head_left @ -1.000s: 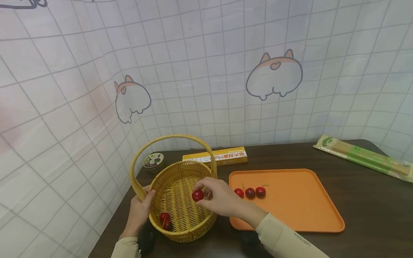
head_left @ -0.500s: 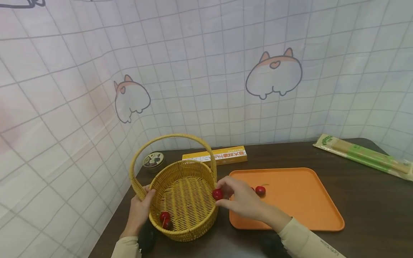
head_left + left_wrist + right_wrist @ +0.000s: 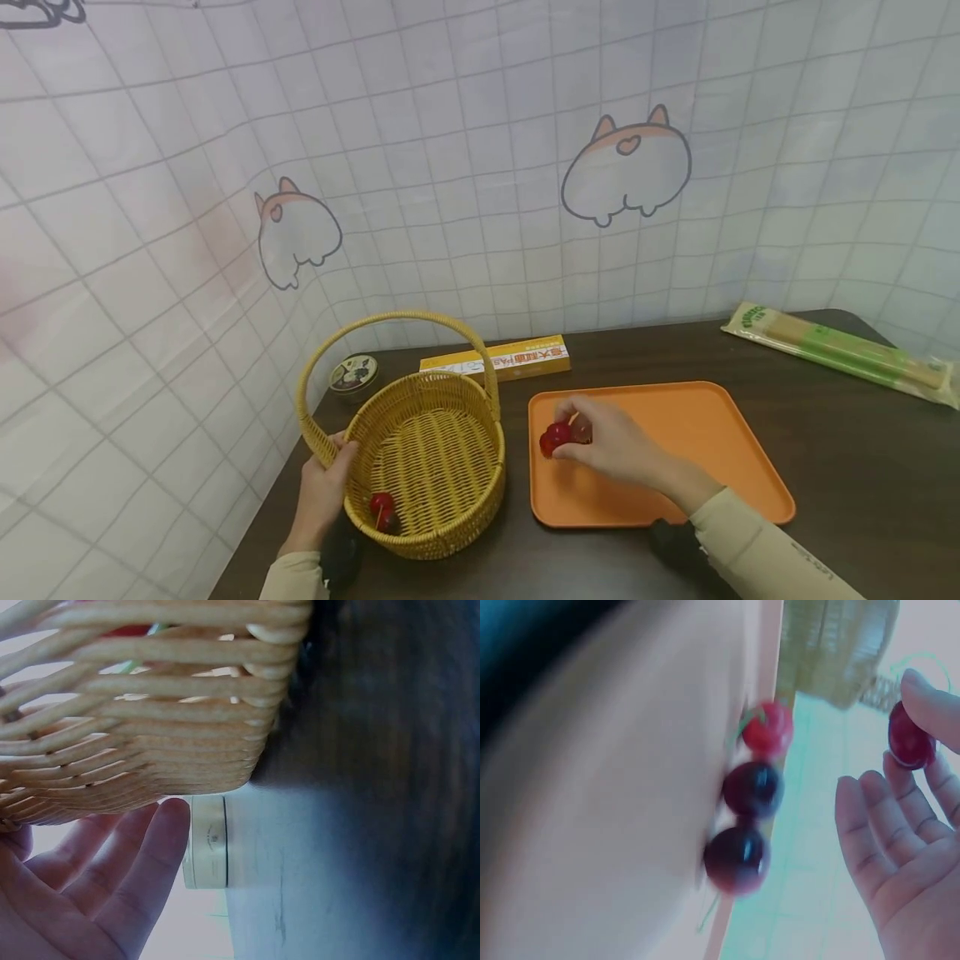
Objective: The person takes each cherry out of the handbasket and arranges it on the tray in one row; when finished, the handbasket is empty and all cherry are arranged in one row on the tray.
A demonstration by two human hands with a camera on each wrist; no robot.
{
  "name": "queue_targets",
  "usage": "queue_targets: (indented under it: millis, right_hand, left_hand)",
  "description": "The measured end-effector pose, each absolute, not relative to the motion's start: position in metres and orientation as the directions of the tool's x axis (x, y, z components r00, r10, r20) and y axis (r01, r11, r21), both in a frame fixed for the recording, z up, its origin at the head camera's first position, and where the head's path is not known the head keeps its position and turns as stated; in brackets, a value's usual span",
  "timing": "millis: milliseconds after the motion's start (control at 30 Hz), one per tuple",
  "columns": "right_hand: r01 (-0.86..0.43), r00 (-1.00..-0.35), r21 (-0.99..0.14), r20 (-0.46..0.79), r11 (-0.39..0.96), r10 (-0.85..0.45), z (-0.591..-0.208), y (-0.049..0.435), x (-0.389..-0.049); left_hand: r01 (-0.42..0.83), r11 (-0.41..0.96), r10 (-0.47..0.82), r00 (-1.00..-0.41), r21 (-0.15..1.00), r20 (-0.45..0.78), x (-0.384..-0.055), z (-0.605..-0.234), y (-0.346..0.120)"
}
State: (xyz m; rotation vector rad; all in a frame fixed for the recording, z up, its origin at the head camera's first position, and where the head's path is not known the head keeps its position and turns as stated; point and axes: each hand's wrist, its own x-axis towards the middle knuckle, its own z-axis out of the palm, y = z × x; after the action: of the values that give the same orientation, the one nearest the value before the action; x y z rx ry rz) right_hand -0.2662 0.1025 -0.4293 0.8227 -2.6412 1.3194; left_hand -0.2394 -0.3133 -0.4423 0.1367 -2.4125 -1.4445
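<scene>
My left hand [image 3: 322,492] grips the yellow wicker basket [image 3: 487,508] at its left side, by the foot of the handle, thumb over the rim. In the left wrist view the fingers [image 3: 161,840] lie along the outside of the weave. Inside the basket, near its front left, are two cherries [image 3: 381,503]. Over the left part of the orange tray [image 3: 697,467], my right hand [image 3: 618,446] pinches a cherry [image 3: 911,736] between thumb and fingertips. Three cherries [image 3: 754,789] sit in a row on the tray in the right wrist view; the hand mostly hides them in the head view.
A round tin [image 3: 354,375] stands behind the basket at the left. Behind the basket and tray lies a yellow pasta box [image 3: 528,358]. A long green-and-clear packet [image 3: 840,354] rests at the back right. A grid-patterned cloth [image 3: 450,208] hangs behind the table.
My right hand, pinching the cherry, has moved right from over the basket to over the tray. My left hand has kept its grip on the basket.
</scene>
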Motion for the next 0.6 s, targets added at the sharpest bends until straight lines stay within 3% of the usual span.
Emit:
queue_targets:
  millis: [600]
  right_hand:
    - [-0.429,-0.895,-0.703,0.25,0.566,-0.369,-0.431,0.166,-0.293]
  left_hand:
    - [0.093,0.512,-0.244,-0.938,0.854,0.248,-0.237,-0.443,-0.314]
